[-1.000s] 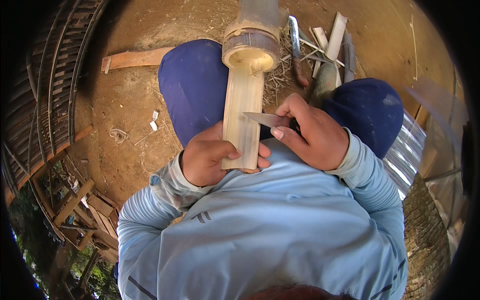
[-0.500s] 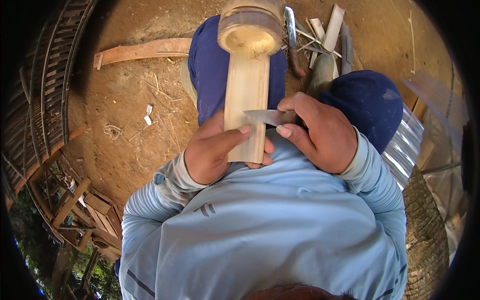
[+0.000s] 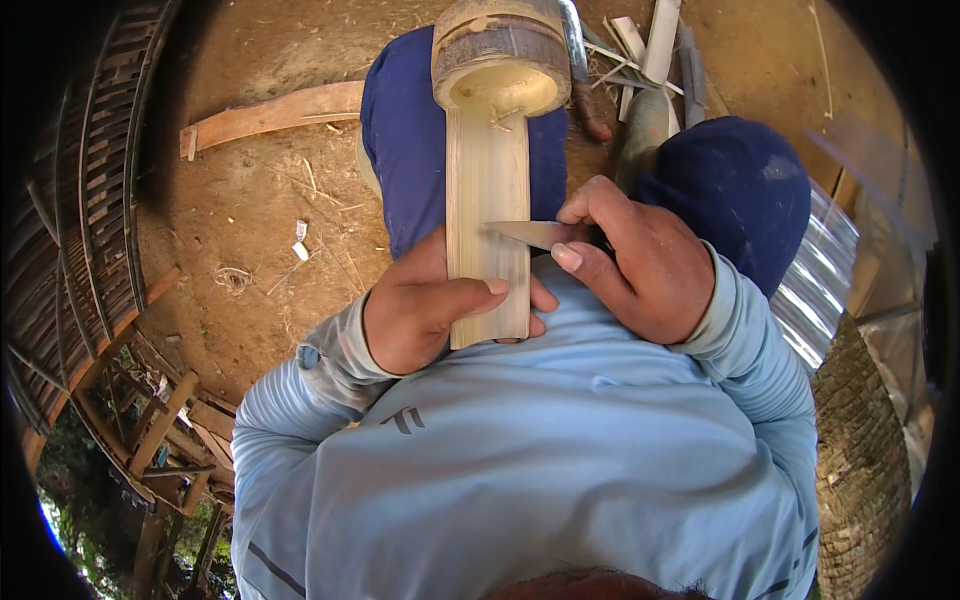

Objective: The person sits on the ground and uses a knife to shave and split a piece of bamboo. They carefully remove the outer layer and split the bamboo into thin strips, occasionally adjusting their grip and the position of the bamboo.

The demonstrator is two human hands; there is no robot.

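A cut bamboo piece [image 3: 487, 180] points away from my body, a round ring-like cup at its far end and a long flat strip running toward me. My left hand [image 3: 415, 310] is wrapped round the near end of that strip, thumb on top and fingertips showing at the right edge. In my right hand [image 3: 645, 262] I grip a small knife [image 3: 530, 234], its handle mostly hidden by the fingers. The blade points left and lies across the strip's inner face, above my left thumb. Some shavings sit at the mouth of the cup.
On the dirt floor ahead lie split bamboo pieces [image 3: 660, 45] and a larger blade with a wooden handle [image 3: 590, 110]. A flat wooden strip [image 3: 275, 112] rests at the far left. Corrugated metal [image 3: 815, 280] and a rough trunk [image 3: 860, 440] stand at my right, slatted wood [image 3: 105, 190] at my left.
The bamboo has come slightly nearer to me and a little left, with my left hand still holding it. The knife blade still crosses the strip at about the same height.
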